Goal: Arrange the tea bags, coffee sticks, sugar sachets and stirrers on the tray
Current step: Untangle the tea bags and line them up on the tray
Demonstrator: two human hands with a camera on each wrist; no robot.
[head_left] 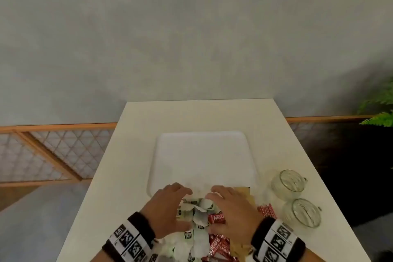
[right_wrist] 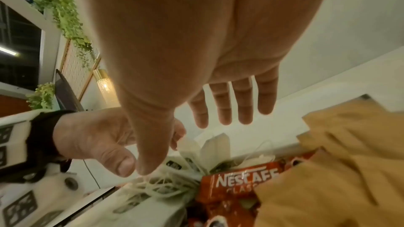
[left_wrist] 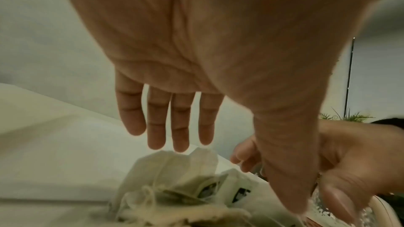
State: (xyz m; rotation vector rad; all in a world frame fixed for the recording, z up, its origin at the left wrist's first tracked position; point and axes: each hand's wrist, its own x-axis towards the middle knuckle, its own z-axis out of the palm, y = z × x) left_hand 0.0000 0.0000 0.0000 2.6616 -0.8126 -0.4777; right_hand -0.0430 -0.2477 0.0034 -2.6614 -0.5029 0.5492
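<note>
A white tray [head_left: 202, 155] lies in the middle of the table. At its near edge is a mixed pile: white tea bags [head_left: 200, 210] with strings, red Nescafe coffee sticks [head_left: 218, 218], brown sachets [head_left: 244, 192] and thin red sticks [head_left: 266, 210]. My left hand [head_left: 176, 198] and right hand [head_left: 221, 202] hover palm-down over the pile, thumbs nearly meeting. The left fingers [left_wrist: 179, 127] are straight above the tea bags [left_wrist: 174, 175]. The right fingers [right_wrist: 225, 106] are straight above the tea bags [right_wrist: 210, 153], a coffee stick [right_wrist: 240, 184] and the brown sachets [right_wrist: 338, 161]. Neither hand holds anything.
Two clear glass cups [head_left: 289, 181] [head_left: 304, 211] stand right of the tray, near the table's right edge. A grey wall rises beyond the table's far edge. A fern [head_left: 380, 117] shows at far right, and a wooden lattice screen [head_left: 53, 153] at left.
</note>
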